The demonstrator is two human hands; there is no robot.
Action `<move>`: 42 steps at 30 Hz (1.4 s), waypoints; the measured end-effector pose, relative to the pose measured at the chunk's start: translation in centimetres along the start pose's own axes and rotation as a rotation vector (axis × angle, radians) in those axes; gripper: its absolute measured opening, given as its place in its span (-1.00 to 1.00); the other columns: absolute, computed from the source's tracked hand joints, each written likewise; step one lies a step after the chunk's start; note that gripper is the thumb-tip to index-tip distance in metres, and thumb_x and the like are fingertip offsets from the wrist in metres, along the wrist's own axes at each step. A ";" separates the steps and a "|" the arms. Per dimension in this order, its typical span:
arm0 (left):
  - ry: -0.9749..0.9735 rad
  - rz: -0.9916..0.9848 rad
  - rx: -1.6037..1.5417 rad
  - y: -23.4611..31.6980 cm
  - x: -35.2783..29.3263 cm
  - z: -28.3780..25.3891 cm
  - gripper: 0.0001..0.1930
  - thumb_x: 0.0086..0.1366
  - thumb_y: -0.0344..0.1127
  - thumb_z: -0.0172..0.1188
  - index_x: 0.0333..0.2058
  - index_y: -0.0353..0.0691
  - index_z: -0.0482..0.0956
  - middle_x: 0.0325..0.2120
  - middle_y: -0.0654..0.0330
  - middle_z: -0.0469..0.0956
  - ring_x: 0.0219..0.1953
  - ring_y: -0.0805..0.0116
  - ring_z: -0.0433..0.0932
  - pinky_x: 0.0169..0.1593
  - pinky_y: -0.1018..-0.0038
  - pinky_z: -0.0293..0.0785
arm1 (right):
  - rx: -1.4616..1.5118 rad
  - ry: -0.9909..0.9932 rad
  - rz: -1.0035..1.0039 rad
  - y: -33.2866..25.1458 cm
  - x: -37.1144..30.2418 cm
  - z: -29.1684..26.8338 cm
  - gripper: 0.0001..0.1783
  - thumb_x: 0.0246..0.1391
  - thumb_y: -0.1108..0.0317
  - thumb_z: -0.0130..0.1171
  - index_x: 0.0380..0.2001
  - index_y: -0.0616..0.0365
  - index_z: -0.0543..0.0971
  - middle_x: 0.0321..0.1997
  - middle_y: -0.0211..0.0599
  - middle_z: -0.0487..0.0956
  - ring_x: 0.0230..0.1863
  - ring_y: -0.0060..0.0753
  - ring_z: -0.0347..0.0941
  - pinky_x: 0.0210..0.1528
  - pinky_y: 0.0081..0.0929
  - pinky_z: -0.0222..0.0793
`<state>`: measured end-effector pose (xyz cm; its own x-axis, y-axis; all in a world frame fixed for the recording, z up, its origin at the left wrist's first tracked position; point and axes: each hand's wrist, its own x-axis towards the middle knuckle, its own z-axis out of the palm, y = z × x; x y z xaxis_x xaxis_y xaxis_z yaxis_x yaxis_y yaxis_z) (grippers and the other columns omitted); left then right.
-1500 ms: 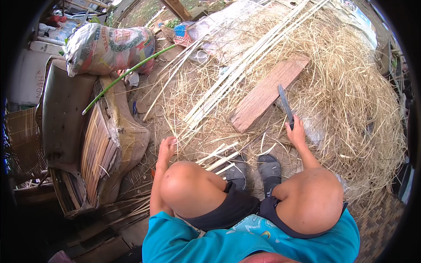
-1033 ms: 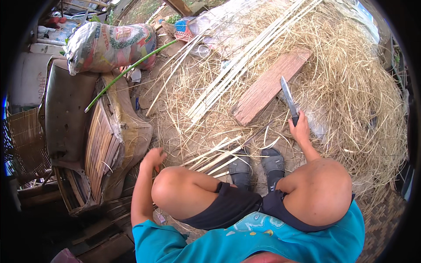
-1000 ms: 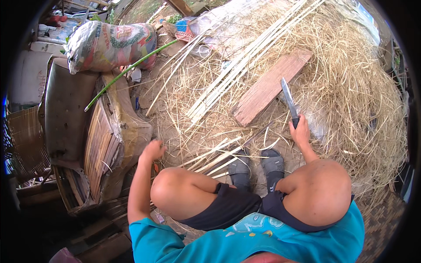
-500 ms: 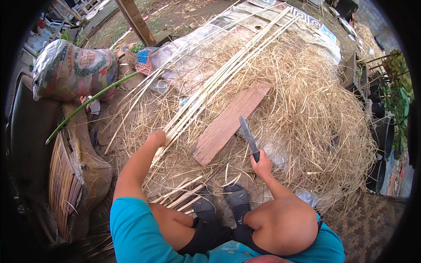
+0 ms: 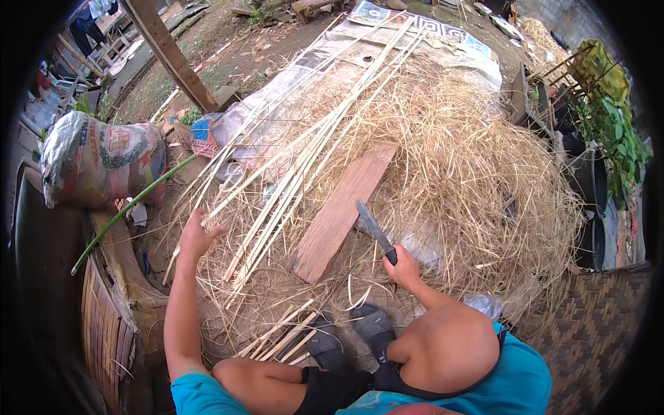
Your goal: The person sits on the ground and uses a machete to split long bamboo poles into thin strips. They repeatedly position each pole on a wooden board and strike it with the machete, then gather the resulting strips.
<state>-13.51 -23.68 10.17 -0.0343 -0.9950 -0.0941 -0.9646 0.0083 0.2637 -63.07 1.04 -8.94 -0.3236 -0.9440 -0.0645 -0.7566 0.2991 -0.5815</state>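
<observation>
Shifted leftward, left fingers (image 5: 196,217) spread beside one pale strip (image 5: 266,171); right fingers (image 5: 395,269) grip knife (image 5: 373,226).

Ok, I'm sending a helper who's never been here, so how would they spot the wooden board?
Find the big heap of straw-coloured shavings. At its left side, by the tip of the knife, lies the wooden board. It's one broad, reddish-brown slab, unlike the thin pale strips beside it.

Single head-worn fisheye cam, up above and behind the left fingers (image 5: 196,220) and right fingers (image 5: 394,268), tilted down and forward, catching ground (image 5: 238,63) well past them.
</observation>
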 end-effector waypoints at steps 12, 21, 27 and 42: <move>-0.008 0.009 -0.752 4.0 -3.6 -1.7 -0.73 0.48 -0.17 0.16 -0.11 -0.29 0.61 -0.63 0.40 0.42 -0.62 0.67 0.32 -0.54 0.64 0.20 | 0.175 -0.163 -0.175 -1.0 1.0 -1.0 -0.39 0.01 0.16 0.39 0.08 0.11 0.40 -0.14 0.03 0.62 -0.13 0.21 0.58 -0.08 -0.04 0.48; -1.114 0.368 -0.022 14.0 0.6 9.7 -0.53 0.47 0.00 0.01 0.01 -0.31 0.61 -0.19 0.01 0.70 -0.14 0.09 0.67 0.00 0.12 0.54 | 1.027 -1.291 0.200 -13.7 -5.5 -2.1 -0.62 0.26 0.27 0.17 0.07 0.18 0.42 -0.23 -0.17 0.59 -0.35 -0.23 0.61 -0.29 -0.30 0.57; -0.414 0.243 -0.245 28.6 3.7 19.1 -0.43 0.48 0.16 -0.09 -0.09 -0.26 0.67 -0.06 -0.09 0.65 0.03 -0.12 0.60 0.09 0.09 0.51 | 1.191 -1.256 0.588 -11.8 -7.5 1.0 -0.69 0.35 0.35 0.08 0.08 0.23 0.41 -0.20 -0.23 0.59 -0.30 -0.40 0.61 -0.27 -0.46 0.59; -0.103 -0.008 -0.617 35.1 5.4 25.7 -0.77 0.30 -0.33 0.15 -0.19 -0.29 0.70 -0.17 -0.11 0.67 -0.03 -0.11 0.64 0.04 0.11 0.57 | 0.585 -0.892 0.017 -15.1 -3.9 -3.1 -0.63 0.35 0.30 -0.01 0.08 0.34 0.46 -0.33 -0.15 0.64 -0.47 -0.48 0.55 -0.45 -0.46 0.50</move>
<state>-54.29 -26.23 -5.76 -0.0822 -0.9797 -0.1826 -0.6375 -0.0891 0.7652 -52.22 0.61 2.62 0.3806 -0.7723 -0.5085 -0.2890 0.4231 -0.8588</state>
